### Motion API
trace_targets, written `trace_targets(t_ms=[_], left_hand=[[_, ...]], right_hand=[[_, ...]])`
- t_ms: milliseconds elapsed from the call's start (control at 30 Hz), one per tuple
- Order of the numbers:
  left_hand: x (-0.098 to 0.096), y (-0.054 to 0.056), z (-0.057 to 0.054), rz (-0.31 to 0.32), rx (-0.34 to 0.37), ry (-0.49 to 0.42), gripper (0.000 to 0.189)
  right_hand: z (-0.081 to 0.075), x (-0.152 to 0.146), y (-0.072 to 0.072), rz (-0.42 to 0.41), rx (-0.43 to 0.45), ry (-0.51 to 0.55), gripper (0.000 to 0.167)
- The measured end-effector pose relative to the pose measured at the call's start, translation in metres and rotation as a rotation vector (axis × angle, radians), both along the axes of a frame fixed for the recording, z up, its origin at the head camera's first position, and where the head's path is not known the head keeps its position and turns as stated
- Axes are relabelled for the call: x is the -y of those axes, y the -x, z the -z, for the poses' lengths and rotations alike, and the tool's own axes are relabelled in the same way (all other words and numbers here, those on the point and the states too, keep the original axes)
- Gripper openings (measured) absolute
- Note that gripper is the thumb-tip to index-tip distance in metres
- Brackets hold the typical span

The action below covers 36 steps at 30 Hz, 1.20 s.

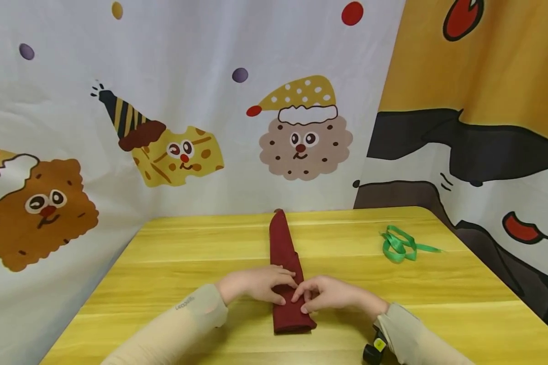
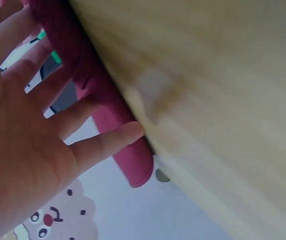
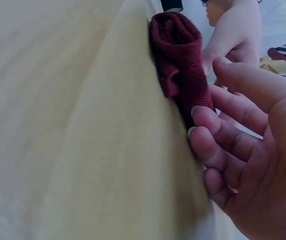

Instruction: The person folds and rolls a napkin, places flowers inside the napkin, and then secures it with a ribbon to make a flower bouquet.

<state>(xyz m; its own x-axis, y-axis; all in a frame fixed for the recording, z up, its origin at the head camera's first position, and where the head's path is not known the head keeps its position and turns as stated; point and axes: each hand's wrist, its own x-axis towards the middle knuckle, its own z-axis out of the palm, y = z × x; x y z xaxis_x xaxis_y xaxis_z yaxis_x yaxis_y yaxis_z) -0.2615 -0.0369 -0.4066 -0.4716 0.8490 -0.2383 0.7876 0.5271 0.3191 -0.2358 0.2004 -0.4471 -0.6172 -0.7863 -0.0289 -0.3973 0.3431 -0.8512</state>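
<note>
A dark red cloth [image 1: 285, 248], rolled into a long flattened bundle, lies lengthwise on the table. Its far end tapers, while the near end shows the coiled layers, clearest on the roll [image 3: 183, 47] in the right wrist view. My left hand [image 1: 266, 285] rests across the roll's middle from the left, fingers spread. From the right, my right hand [image 1: 326, 294] touches the near part with thumb and index finger apart. In the right wrist view, the other fingers [image 3: 208, 142] bend loosely against the roll's side.
A loosely looped green ribbon [image 1: 398, 246] lies toward the back right of the yellow wood-grain table [image 1: 201, 243]. Behind the table hangs a curtain [image 1: 192, 61] printed with cartoon biscuits and cheese. A small black device [image 1: 373, 350] sits by the right wrist.
</note>
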Motion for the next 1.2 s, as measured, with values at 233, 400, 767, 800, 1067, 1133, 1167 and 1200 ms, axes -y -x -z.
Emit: trace_targets(t_ms=[233,400,767,800,1067,1133,1167,1200], left_hand=[[-0.016,0.011,-0.016,0.046,-0.095,0.073,0.038],[-0.04,0.024,-0.033,0.028,-0.104,-0.016,0.034],[-0.107,0.043,-0.063,0.096,-0.032,-0.2,0.03],[-0.114,0.043,-0.064,0.117,-0.024,-0.221,0.03],[-0.165,0.055,-0.051,0.035,0.207,-0.492,0.029],[-0.175,0.059,-0.044,-0.032,0.274,-0.55,0.029],[-0.18,0.061,-0.04,-0.062,0.293,-0.568,0.029],[-0.185,0.063,-0.036,-0.088,0.301,-0.581,0.029]], right_hand=[[-0.02,-0.018,0.007,-0.011,-0.027,0.036,0.025],[-0.044,-0.05,0.014,0.073,-0.065,0.008,0.027],[-0.066,-0.144,0.035,0.477,-0.139,-0.093,0.036],[-0.065,-0.155,0.035,0.521,-0.141,-0.096,0.037],[-0.055,-0.21,0.039,0.746,-0.158,-0.154,0.04],[-0.05,-0.213,0.041,0.76,-0.167,-0.201,0.039],[-0.047,-0.214,0.042,0.759,-0.166,-0.227,0.038],[-0.044,-0.214,0.042,0.762,-0.167,-0.256,0.037]])
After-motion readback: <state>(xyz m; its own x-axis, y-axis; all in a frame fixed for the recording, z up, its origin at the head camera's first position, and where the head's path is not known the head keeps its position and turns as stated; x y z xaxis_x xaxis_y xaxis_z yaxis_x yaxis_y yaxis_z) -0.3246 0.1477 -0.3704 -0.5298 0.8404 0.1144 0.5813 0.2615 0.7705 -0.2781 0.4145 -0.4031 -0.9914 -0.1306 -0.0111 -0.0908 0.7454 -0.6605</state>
